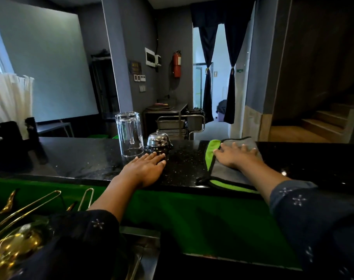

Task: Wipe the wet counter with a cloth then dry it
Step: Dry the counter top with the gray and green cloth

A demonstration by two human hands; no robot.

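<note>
The person's right hand [235, 156] lies flat and open, palm down, fingers spread, pressed onto a grey cloth [228, 170] with a bright green underside and a dark stitched border. The cloth is spread on the black speckled counter [184, 166], on the right half of it; its far left corner is folded over so the green face shows beside the thumb, and its near edge hangs a little over the counter's front lip, where another strip of green is visible. The hand covers the far part of the cloth, with the fingertips reaching close to the cloth's far edge, and most of the bare grey fabric lies nearer the person, under and beside the wrist. The left hand [145, 168] also rests open and flat, palm down, directly on the bare counter, well apart from the cloth, holding nothing. Its fingertips lie just beside the base of a chrome desk bell [158, 141]; whether they touch it cannot be told. An upturned clear glass mug [129, 134] stands just left of the bell. The counter surface around the left hand shows faint streaks and sheen. Both forearms wear dark sleeves [313, 209] with small pale flower marks. Below the counter's front edge runs a green mat [192, 219], and gold-coloured bar tools [20, 211] lie at lower left.
</note>
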